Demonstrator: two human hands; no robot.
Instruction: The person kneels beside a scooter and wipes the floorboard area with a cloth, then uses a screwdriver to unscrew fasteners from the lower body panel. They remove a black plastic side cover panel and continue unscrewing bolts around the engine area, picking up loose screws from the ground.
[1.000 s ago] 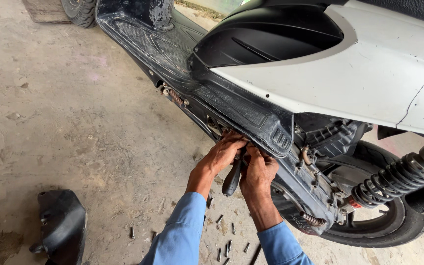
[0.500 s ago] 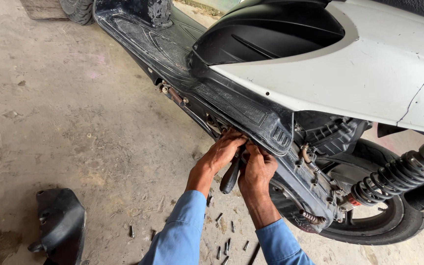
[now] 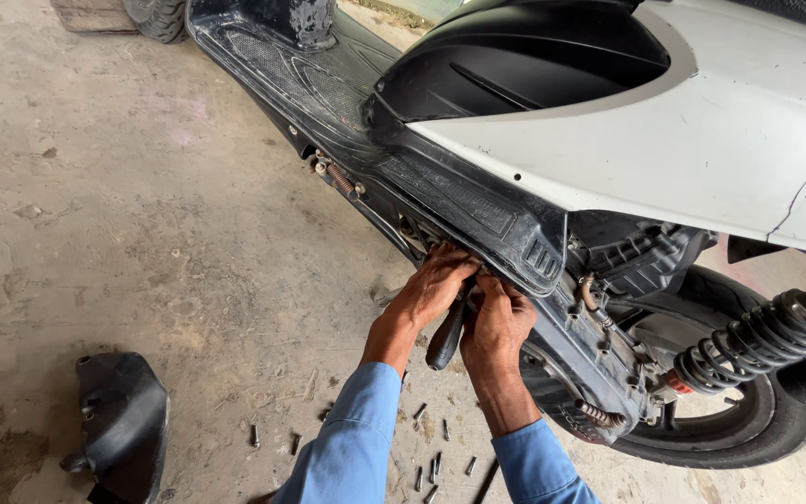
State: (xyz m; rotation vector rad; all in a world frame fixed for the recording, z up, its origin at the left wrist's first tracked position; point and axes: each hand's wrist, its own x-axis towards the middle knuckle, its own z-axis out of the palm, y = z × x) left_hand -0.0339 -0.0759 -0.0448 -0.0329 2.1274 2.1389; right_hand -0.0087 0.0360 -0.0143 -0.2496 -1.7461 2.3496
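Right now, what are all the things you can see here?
Scooter: one, white and black, across the top right.
Rear wheel: one, black, lower right.
Spring: one, black, beside the rear wheel.
Front tyre: one, black, top left, partly cut off.
Loose cover: one, black, on the floor at lower left.
Screws: several, dark grey, scattered on the floor near the sleeves.
Floor: grey concrete, dusty.
Tool handle: one, black, between the hands.
Sleeves: two, blue.
Left hand: under the scooter's edge.
Right hand: beside it, against the tool handle.
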